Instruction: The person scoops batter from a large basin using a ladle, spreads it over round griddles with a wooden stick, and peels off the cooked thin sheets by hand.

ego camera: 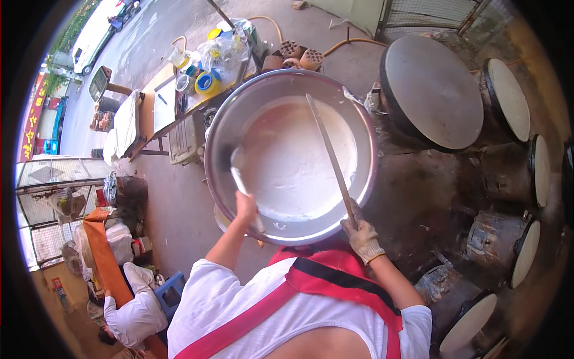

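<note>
A large metal basin [370, 134] sits right in front of me with pale, batter-like liquid [296, 175] in it. My bare left hand [246, 208] grips the pale handle of a ladle-like utensil [238, 177] over the basin's left side. Its head is blurred by motion, so its exact shape is unclear. My right hand [361, 238], in a worn knit work glove, holds a long flat stick [329, 150] at the basin's lower right rim. The stick slants up across the basin, its far end over the liquid.
A large round griddle [435, 92] and several smaller griddles on drum stoves [493, 238] line the right. Honeycomb briquettes [311, 58] lie beyond the basin. A table [145, 119] with containers stands upper left. Another person [134, 309] bends by an orange sheet [110, 264] and blue stool [170, 291].
</note>
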### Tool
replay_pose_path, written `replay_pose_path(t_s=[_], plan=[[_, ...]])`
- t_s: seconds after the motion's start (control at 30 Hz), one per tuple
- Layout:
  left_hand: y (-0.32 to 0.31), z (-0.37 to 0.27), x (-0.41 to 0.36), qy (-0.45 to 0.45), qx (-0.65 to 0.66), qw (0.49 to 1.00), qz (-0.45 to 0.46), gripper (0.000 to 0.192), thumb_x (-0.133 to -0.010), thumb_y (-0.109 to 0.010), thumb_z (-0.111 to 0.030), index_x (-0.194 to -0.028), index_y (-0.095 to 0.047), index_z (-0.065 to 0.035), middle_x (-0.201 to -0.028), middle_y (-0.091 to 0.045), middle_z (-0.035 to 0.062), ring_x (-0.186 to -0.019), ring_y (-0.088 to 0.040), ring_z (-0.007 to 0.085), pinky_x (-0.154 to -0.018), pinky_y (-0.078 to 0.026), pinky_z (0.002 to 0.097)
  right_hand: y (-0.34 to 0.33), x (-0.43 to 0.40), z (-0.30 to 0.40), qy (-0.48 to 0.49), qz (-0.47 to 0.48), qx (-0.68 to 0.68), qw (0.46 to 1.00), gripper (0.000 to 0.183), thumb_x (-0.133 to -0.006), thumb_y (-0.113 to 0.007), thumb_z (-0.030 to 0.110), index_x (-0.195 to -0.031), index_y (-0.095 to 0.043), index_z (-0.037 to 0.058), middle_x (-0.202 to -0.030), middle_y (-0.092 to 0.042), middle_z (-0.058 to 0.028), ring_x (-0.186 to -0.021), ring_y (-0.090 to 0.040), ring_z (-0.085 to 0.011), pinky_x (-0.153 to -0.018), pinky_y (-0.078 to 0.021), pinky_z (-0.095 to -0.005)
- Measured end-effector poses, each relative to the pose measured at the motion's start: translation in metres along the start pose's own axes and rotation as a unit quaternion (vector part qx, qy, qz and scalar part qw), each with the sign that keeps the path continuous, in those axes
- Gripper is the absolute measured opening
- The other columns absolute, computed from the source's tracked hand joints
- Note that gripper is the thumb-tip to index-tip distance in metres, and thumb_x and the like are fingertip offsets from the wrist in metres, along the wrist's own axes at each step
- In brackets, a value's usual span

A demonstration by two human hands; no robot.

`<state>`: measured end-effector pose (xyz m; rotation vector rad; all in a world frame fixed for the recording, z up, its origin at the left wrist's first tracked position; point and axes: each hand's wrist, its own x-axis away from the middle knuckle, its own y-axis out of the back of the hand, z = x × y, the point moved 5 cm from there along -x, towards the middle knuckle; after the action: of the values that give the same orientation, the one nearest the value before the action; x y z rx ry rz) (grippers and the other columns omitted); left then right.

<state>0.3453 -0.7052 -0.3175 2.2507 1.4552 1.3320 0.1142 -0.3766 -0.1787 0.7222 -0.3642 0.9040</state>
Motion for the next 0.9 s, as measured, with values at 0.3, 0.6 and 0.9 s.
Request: replay_pose_path(t_s=[0.3, 0.6, 0.9], plan=[[-0.082, -0.073, 0.122, 0.207, 0.161, 0.816, 0.515, 0.013, -0.090, -0.055, -0.011, -0.091, -0.042, -0.0099, -0.059, -0.038, -0.0019, -0.040, -0.038, 0.0100, -0.032, -0.035, 0.0273, -0.023, -0.049, 0.019, 0.031, 0.083, 0.046, 0.995, 0.064, -0.094, -0.056, 0.036, -0.150, -0.031, 0.0192, -0.138, -0.051, -0.0190, -0.121, -0.053, -0.0393, -0.101, -0.0440, -0.0409], [-0.177, -0.022, 0.069, 0.300, 0.476, 0.760, 0.324, 0.018, -0.095, -0.047, -0.014, -0.079, -0.040, -0.0088, -0.057, -0.037, -0.0018, -0.040, -0.039, 0.0096, -0.034, -0.037, 0.0257, -0.031, -0.027, -0.053, -0.009, 0.087, 0.086, 0.992, 0.043, -0.099, -0.046, 0.042, -0.120, -0.058, 0.0066, -0.076, -0.065, -0.0147, -0.073, -0.066, -0.0272, -0.065, -0.0492, -0.0400], [-0.206, -0.145, 0.134, 0.256, 0.777, 0.260, 0.514, 0.029, -0.099, -0.036, -0.010, -0.070, -0.038, -0.0057, -0.058, -0.039, 0.0011, -0.038, -0.039, 0.0091, -0.035, -0.039, 0.0241, 0.051, 0.014, -0.032, -0.025, 0.150, 0.166, 0.974, 0.057, -0.099, -0.035, 0.052, -0.094, -0.063, 0.0024, -0.081, -0.066, -0.0203, -0.086, -0.065, -0.0401, -0.077, -0.0479, -0.0498]])
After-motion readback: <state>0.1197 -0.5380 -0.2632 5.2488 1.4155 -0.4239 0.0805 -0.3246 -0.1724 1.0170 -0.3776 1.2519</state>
